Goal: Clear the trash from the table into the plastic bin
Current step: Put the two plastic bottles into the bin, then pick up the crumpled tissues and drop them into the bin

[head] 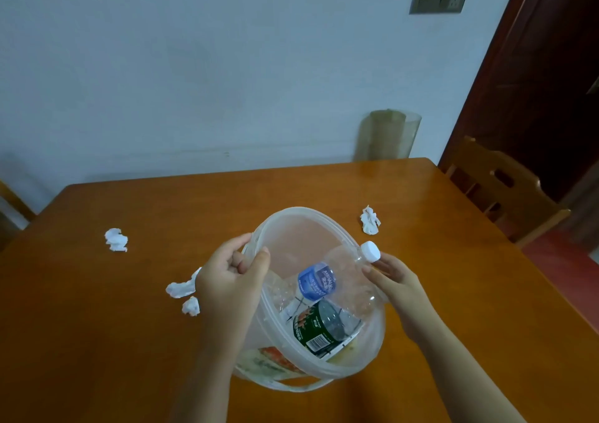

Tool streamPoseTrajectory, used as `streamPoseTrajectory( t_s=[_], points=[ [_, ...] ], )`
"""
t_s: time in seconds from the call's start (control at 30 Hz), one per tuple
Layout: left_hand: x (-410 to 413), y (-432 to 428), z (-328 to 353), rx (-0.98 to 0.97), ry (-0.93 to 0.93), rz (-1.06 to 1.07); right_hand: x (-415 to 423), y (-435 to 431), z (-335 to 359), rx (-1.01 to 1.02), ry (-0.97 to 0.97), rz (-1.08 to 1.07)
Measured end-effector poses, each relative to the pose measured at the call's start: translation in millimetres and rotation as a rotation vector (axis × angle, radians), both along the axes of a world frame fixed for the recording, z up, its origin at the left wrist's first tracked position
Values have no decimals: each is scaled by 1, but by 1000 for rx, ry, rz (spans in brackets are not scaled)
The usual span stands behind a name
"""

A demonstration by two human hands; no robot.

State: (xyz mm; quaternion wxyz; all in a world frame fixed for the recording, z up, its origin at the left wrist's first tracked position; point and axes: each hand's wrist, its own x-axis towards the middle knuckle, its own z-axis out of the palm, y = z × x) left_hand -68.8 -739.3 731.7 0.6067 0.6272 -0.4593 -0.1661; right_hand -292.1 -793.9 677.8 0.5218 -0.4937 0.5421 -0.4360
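A translucent plastic bin [291,224] stands on the wooden table [437,260], tilted toward me. My left hand [231,276] grips its left rim. A clear water bottle [337,280] with a blue label and a white cap [370,251] lies slanted inside the bin, its neck resting over the right rim. My right hand [393,276] is at the bottle's neck just below the cap, fingertips touching it. Under the bottle lies a dark green labelled wrapper [316,328]. Crumpled white tissues lie on the table: one at far left [116,239], two beside my left wrist [180,288] [191,306], one at right [369,220].
A wooden chair [500,192] stands at the table's right edge beside a dark wooden door [534,82]. A rolled greenish mesh [389,134] leans against the wall behind the table's far edge. Another chair's edge [13,202] shows at far left.
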Motion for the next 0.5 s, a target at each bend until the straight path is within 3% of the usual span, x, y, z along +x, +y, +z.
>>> streamPoseTrajectory(
  t_s=[0.23,0.5],
  points=[
    [-38,-54,1,18,-80,72,-60,-60,-21,-17,78,-66],
    [-56,-100,-1,58,-179,165,-100,-148,-75,-67,443,-23]
  ],
)
